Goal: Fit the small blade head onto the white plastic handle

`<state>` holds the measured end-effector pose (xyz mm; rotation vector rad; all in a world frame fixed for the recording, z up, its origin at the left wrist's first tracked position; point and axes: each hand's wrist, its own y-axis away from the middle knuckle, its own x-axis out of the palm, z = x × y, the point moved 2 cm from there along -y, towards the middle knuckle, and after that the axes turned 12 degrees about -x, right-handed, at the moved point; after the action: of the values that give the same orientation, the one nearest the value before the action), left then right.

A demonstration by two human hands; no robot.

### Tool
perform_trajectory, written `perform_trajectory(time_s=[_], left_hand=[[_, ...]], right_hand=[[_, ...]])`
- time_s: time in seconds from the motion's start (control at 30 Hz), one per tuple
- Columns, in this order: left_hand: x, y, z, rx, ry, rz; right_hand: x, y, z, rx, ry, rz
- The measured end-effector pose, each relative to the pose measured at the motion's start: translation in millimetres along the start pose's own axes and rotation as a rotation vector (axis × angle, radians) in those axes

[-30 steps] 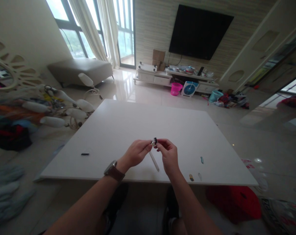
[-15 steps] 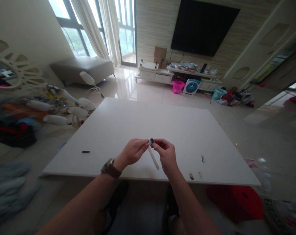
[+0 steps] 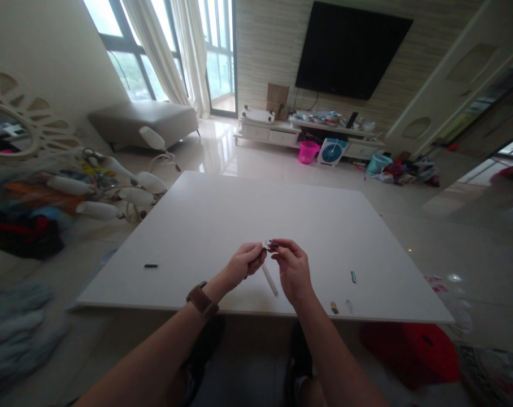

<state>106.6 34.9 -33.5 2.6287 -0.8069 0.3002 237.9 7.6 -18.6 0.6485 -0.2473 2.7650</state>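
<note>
Over the near middle of a white table [image 3: 222,220], my left hand [image 3: 243,264] is closed on the top end of a thin white pen-like stick [image 3: 269,280], which slants down toward the table. My right hand [image 3: 292,268] pinches a small dark piece [image 3: 273,244] at that same end. The fingertips of both hands meet there. A brown-strapped watch [image 3: 202,301] sits on my left wrist.
On the table lie a small black piece [image 3: 151,265] at the left, a small teal piece [image 3: 353,276] at the right, and two tiny bits [image 3: 333,307] near the front edge. A red object [image 3: 409,353] lies on the floor at the right, white lamp parts [image 3: 112,198] at the left.
Both hands stay together at the stick's top end. My left hand has rolled its fingers over the end, and the dark piece sits lower between the fingertips.
</note>
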Motion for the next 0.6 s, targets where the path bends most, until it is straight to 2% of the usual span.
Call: perform_trajectory(time_s=[0.1, 0.2, 0.4, 0.6], left_hand=[[-1.4, 3, -3, 0.038, -0.125, -0.019], [-2.4, 11, -9, 0.115, -0.266, -0.062], [-5.0, 22, -23, 0.207, -0.424, -0.137], [-2.3, 25, -27, 0.281, -0.551, -0.111]], right_hand=[[1, -1, 0, 0.038, -0.074, -0.053], [1, -2, 0, 0.012, -0.081, -0.073], [0, -1, 1, 0.017, -0.115, -0.042], [4, 4, 0, 0.104, -0.125, 0.075]])
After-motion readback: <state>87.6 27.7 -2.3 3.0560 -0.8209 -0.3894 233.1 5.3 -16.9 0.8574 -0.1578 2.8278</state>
